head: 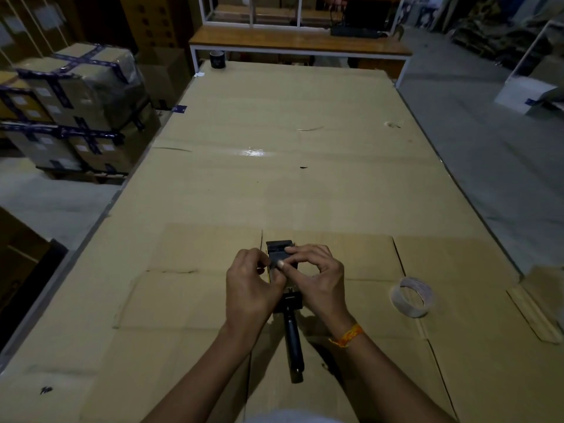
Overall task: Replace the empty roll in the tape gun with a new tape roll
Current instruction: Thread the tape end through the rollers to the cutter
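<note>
A black tape gun (293, 331) lies on the cardboard-covered table (274, 178), handle pointing toward me and head pointing away. My left hand (251, 288) and my right hand (317, 279) both grip the gun's head, fingers pinched on its dark front part. Whatever sits inside the head is hidden by my hands. An empty pale cardboard tape core (412, 297) stands on the table to the right of my right hand, apart from it. A dark tape roll (217, 60) stands at the table's far left corner.
Flattened cardboard sheets (183, 300) overlap under the gun. Stacked taped boxes (76, 108) stand to the left of the table. A wooden bench with a white frame (299, 44) is beyond the far edge. Concrete floor (488, 148) lies to the right.
</note>
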A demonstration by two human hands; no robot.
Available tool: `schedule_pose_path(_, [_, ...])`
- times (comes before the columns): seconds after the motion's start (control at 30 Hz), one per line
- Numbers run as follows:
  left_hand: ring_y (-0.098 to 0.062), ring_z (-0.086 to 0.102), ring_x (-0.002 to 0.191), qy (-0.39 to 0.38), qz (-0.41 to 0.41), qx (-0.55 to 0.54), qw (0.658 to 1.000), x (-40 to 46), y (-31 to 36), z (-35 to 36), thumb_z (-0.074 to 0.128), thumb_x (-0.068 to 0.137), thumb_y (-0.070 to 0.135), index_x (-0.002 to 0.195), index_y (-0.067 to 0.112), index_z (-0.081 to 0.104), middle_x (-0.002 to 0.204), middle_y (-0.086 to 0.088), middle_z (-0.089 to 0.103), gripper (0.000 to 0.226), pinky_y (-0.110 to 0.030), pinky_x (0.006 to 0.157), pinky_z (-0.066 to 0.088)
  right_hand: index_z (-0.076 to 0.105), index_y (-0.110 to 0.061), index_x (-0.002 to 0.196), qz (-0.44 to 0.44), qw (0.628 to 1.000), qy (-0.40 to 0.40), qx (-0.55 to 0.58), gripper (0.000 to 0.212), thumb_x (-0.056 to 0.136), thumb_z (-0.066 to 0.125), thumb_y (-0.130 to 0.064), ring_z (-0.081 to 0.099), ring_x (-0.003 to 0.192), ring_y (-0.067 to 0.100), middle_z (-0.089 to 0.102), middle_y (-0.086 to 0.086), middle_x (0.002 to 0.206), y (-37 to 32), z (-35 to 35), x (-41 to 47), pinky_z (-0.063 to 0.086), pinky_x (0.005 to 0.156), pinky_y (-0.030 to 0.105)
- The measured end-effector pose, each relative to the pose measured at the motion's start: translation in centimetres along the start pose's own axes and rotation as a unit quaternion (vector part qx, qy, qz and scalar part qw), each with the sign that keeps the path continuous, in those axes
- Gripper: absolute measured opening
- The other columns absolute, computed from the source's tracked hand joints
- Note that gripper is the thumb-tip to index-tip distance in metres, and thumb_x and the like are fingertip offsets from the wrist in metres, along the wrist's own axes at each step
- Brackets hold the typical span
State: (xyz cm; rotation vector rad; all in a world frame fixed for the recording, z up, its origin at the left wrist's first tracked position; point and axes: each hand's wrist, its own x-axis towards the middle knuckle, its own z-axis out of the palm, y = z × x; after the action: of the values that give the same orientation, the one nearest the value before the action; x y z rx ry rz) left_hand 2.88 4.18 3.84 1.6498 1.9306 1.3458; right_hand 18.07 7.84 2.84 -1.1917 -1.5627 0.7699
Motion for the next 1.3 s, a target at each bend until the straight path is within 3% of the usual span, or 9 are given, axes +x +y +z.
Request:
schedule_pose_path(0.1, [-0.015, 0.066, 0.079, 0.005, 0.021, -0.013, 1.0, -0.2, 0.0, -0.4, 0.087, 0.082, 0.008, 0.085, 0.011, 0.07, 0.089, -0.001, 0.066, 0.017, -0.037, 0.072, 0.065, 0.086, -0.022, 0.089, -0.003, 1.0, -0.006, -0.006, 0.013, 0.08, 0.095, -0.022, 0.067, 0.116, 0.009, 0.08, -0.016, 0.108, 0.0, 0.1, -0.1, 0.057, 0.095, 0.029])
schedule_pose_path(0.33, [0.0, 0.069, 0.097, -0.055, 0.078, -0.026, 0.995, 0.2, -1.1, -2.3, 0.087, 0.081, 0.007, 0.088, 0.011, 0.081, 0.103, 0.001, 0.07, 0.01, -0.011, 0.08, 0.06, 0.086, -0.022, 0.091, 0.012, 0.998, -0.065, 0.002, 0.011, 0.083, 0.093, -0.025, 0.067, 0.122, 0.009, 0.08, -0.018, 0.115, 0.3, -1.1, 0.2, 0.06, 0.099, 0.045])
schedule_pose_path(0.47, [0.002, 0.07, 0.103, -0.077, 0.084, -0.032, 0.993, 0.7, -1.2, -2.7, 0.085, 0.081, 0.009, 0.088, 0.012, 0.082, 0.107, 0.003, 0.072, 0.008, -0.011, 0.082, 0.06, 0.085, -0.02, 0.093, 0.0, 0.997, -0.083, 0.004, 0.009, 0.085, 0.09, -0.021, 0.07, 0.119, 0.011, 0.08, -0.017, 0.116, 0.1, -1.6, 0.1, 0.063, 0.096, 0.047])
schedule_pose_path(0.77, [-0.011, 0.071, 0.075, -0.086, 0.137, 0.01, 0.987, 0.7, -0.7, -3.0, 0.081, 0.082, 0.007, 0.092, 0.009, 0.079, 0.088, -0.001, 0.074, 0.01, -0.028, 0.07, 0.064, 0.083, -0.014, 0.094, -0.055, 0.994, -0.073, -0.053, 0.011, 0.086, 0.089, -0.017, 0.07, 0.107, 0.004, 0.08, -0.003, 0.108, -0.2, -2.0, -0.1, 0.065, 0.087, 0.039])
schedule_pose_path(0.9, [-0.009, 0.07, 0.087, -0.101, 0.159, 0.001, 0.982, 0.7, -1.0, -3.3, 0.081, 0.086, 0.006, 0.092, 0.01, 0.076, 0.099, -0.002, 0.07, 0.009, -0.023, 0.076, 0.063, 0.083, -0.014, 0.092, -0.089, 0.991, -0.067, -0.071, 0.009, 0.086, 0.089, -0.017, 0.069, 0.11, 0.008, 0.08, -0.004, 0.115, -0.7, -1.9, -0.3, 0.064, 0.086, 0.042])
schedule_pose_path(1.0, [0.002, 0.064, 0.119, -0.103, 0.125, -0.047, 0.986, 0.6, -1.8, -3.3, 0.084, 0.088, 0.009, 0.095, 0.012, 0.076, 0.133, -0.002, 0.063, 0.01, -0.014, 0.086, 0.061, 0.081, -0.017, 0.088, -0.061, 0.995, -0.065, -0.05, 0.01, 0.086, 0.089, -0.022, 0.063, 0.125, 0.003, 0.062, -0.006, 0.151, -0.8, -1.7, -0.7, 0.062, 0.096, 0.027])
schedule_pose_path(1.07, [0.005, 0.056, 0.135, -0.103, 0.076, -0.074, 0.989, 0.4, -2.2, -3.2, 0.083, 0.091, 0.013, 0.096, 0.016, 0.076, 0.151, 0.005, 0.054, 0.009, -0.009, 0.09, 0.057, 0.081, -0.019, 0.087, -0.006, 0.997, -0.069, -0.03, 0.011, 0.085, 0.09, -0.024, 0.057, 0.136, 0.0, 0.049, -0.011, 0.164, -1.0, -1.6, -0.9, 0.058, 0.099, 0.021])
schedule_pose_path(1.17, [-0.001, 0.056, 0.14, -0.108, 0.013, -0.112, 0.988, 0.0, -2.0, -3.0, 0.082, 0.093, 0.014, 0.096, 0.018, 0.077, 0.144, 0.017, 0.059, 0.007, -0.006, 0.095, 0.054, 0.081, -0.018, 0.09, 0.043, 0.996, -0.076, 0.012, 0.01, 0.085, 0.09, -0.019, 0.056, 0.143, 0.006, 0.054, -0.008, 0.161, -1.3, -1.4, -1.0, 0.06, 0.105, 0.029])
schedule_pose_path(1.3, [0.009, 0.064, 0.126, -0.111, -0.024, -0.141, 0.984, 0.0, -1.5, -3.1, 0.081, 0.093, 0.013, 0.09, 0.017, 0.075, 0.135, 0.006, 0.072, 0.008, -0.018, 0.098, 0.06, 0.082, -0.022, 0.088, 0.098, 0.991, -0.078, 0.053, 0.008, 0.086, 0.089, -0.02, 0.057, 0.142, 0.007, 0.063, -0.006, 0.152, -1.5, -1.5, -1.1, 0.057, 0.111, 0.039])
